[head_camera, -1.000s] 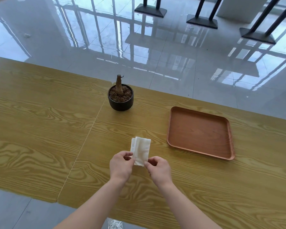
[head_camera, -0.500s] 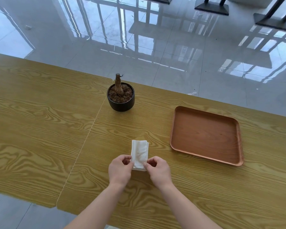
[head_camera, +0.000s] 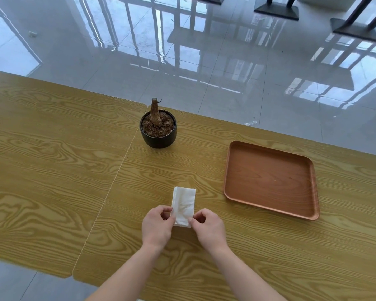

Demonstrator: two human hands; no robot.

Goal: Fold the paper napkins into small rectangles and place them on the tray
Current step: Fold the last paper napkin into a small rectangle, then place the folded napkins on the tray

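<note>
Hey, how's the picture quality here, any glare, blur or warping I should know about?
Head view: strong window glare on the glossy floor; wide-angle bowing along the table edges; the napkin, both hands and the tray look sharp, softly lit.

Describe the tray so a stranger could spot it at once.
Start at the long yellow wood-grain table. Right of the black plant pot and the white napkin held in both hands lies the tray: the only reddish-brown, rounded rectangle, nothing on it.
</note>
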